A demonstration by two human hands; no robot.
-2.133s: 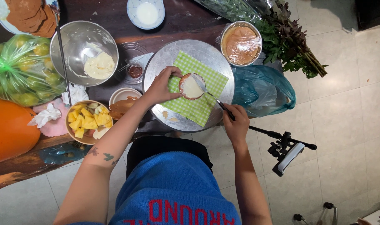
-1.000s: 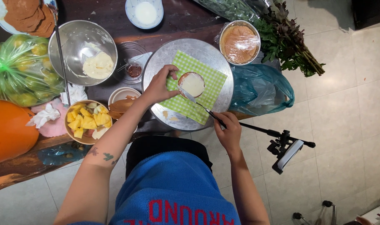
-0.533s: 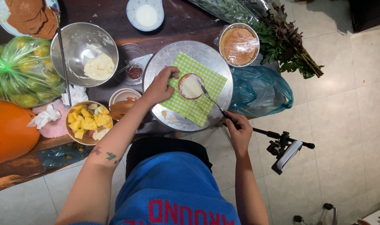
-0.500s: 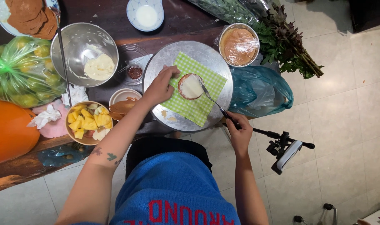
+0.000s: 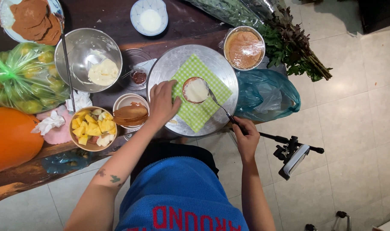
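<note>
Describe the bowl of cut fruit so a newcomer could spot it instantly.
Start at the round metal tray with the green checked cloth. Left of it, past the left hand and the white bowl, sits the fruit bowl, the only dish holding yellow chunks.

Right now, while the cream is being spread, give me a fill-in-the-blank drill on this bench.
1. The right hand holds a ____ with its tip at the small cream-topped cake.
2. The cake sits on a ____ checked cloth.
3. The left hand rests on the round ____ turntable.
4. The bowl beside the left forearm holds yellow ____ pieces.

Missing: spatula; green; metal; fruit
</note>
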